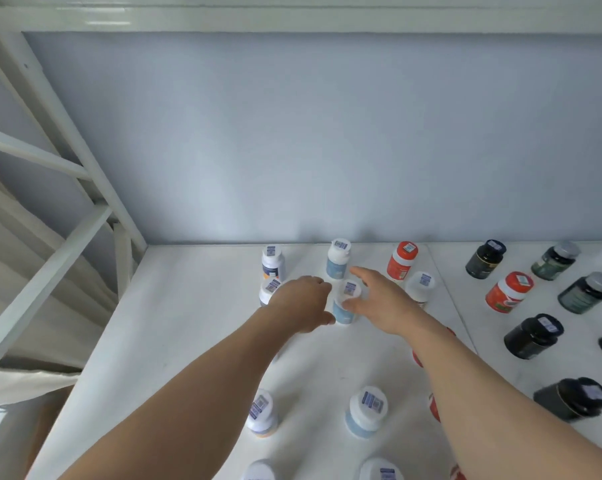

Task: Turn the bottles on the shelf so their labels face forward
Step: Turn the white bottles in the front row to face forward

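A white bottle with a pale blue label [345, 311] stands upright in the second row of the white shelf [188, 306]. My left hand [301, 303] curls against its left side, thumb at its lower front. My right hand [382, 303] is at its right side with fingers spread, its thumb resting on the bottle just under the cap. Behind stand a white bottle with a dark label [273, 263], another pale blue one [337, 259] and a red bottle [401, 260]. A white bottle [267, 289] is half hidden by my left hand.
Another white bottle [420, 287] stands just right of my right hand. Red [507, 292], black [531, 336] and dark green bottles [585, 292] fill the right side. Nearer rows hold more white bottles [366, 410] [261, 412]. The back wall and a white frame post [85, 161] close the shelf.
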